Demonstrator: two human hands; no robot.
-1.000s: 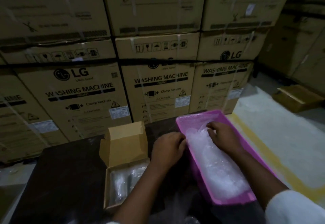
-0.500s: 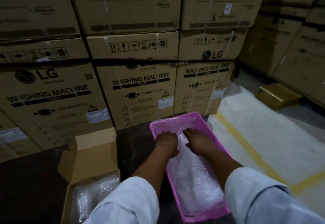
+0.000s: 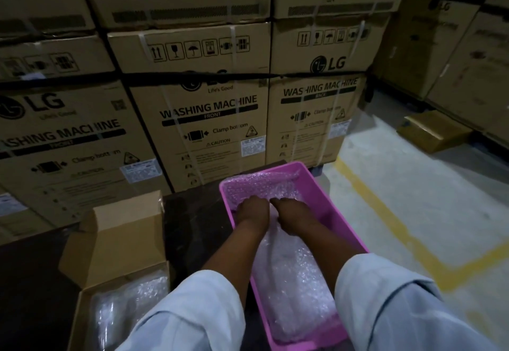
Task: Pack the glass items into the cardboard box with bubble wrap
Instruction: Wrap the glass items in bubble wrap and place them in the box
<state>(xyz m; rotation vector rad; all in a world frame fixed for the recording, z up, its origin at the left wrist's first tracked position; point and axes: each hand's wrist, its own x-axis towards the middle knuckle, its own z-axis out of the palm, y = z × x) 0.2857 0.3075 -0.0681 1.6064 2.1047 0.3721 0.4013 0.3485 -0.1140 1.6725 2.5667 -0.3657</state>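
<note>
A pink plastic tray (image 3: 325, 199) on the dark table holds a long sheet of bubble wrap (image 3: 292, 284). My left hand (image 3: 252, 211) and my right hand (image 3: 292, 213) rest side by side on the wrap in the far half of the tray, fingers curled down into it. Whether they pinch the wrap I cannot tell. To the left stands an open cardboard box (image 3: 115, 240) with its lid flap up. Inside it lie bubble-wrapped items (image 3: 129, 304). No bare glass shows.
Stacked washing machine cartons (image 3: 209, 119) form a wall just behind the dark table (image 3: 192, 224). On the right is a concrete floor with yellow lines (image 3: 385, 213) and a small flat carton (image 3: 432, 130). More cartons rise at the far right.
My left hand moved from the tray's left rim into the tray beside my right hand. Both hands shifted toward the tray's far end. The camera swung right and leaned in.
</note>
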